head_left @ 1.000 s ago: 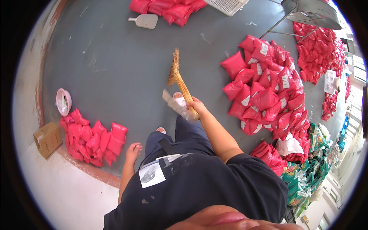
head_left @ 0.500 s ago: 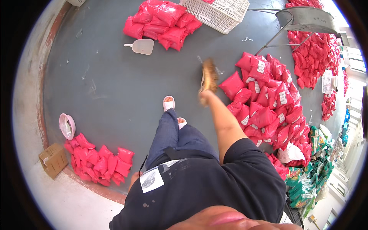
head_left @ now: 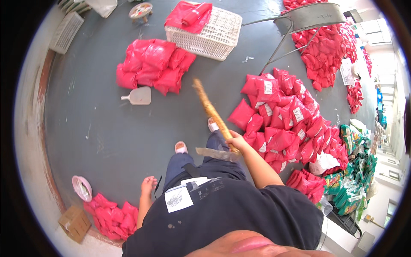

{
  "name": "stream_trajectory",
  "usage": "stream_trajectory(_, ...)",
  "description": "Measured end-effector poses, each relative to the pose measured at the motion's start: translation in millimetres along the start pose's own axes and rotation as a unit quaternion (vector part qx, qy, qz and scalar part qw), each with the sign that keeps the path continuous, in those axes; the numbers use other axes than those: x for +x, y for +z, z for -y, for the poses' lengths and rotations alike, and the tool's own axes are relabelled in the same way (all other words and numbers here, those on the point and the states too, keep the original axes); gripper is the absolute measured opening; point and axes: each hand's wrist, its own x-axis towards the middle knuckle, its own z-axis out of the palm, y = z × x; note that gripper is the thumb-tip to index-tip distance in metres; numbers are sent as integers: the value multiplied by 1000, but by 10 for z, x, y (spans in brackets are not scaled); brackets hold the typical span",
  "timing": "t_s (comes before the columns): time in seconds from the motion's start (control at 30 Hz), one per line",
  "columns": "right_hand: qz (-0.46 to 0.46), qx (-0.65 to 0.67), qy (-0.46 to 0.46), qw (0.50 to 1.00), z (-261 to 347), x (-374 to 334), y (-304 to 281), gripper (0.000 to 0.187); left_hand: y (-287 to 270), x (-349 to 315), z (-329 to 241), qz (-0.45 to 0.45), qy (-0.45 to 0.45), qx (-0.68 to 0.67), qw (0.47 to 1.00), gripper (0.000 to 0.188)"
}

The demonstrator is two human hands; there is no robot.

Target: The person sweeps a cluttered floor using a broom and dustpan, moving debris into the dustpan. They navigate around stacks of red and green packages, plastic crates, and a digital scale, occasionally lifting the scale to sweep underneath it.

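My right hand (head_left: 236,142) is closed round the lower part of a long, narrow golden-brown thing (head_left: 210,110). It slants up and to the left over the floor, in front of my legs. I cannot make out its exact kind. A translucent plastic strip (head_left: 216,154) stretches leftward from its lower end, across my thighs. Low at my left side, my left hand (head_left: 149,185) hangs with fingers loosely bent and nothing visible in it. Nearest to my right hand is a big pile of pink-red plastic mailing bags (head_left: 284,124), several with white labels.
A white scoop (head_left: 140,96) lies beside a smaller heap of pink-red bags (head_left: 156,64). Behind are a white crate (head_left: 209,36) and a metal stand (head_left: 310,18). At left stand a pink basin (head_left: 81,188), a cardboard box (head_left: 74,223) and more bags (head_left: 113,216). Green bags (head_left: 351,184) lie at right.
My right hand has drawn the golden-brown thing back toward my body, and the plastic strip now shows. My left hand has come into fuller view. My feet and the view have shifted.
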Motion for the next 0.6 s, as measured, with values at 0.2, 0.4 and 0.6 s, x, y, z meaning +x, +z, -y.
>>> stream_trajectory(0.2,-182,23,-46,982,1532,1072,-1467,69,781,150,-499,38,60,65,995,27)
stream_trajectory(0.4,-318,-398,-88,856,2566,3639,-3414,75,1974,435,-763,-8,-2,267,964,21)
stream_trajectory(0.6,-210,-540,9,815,2483,4326,-2937,64,3067,303,-1946,-10,-39,-11,999,15)
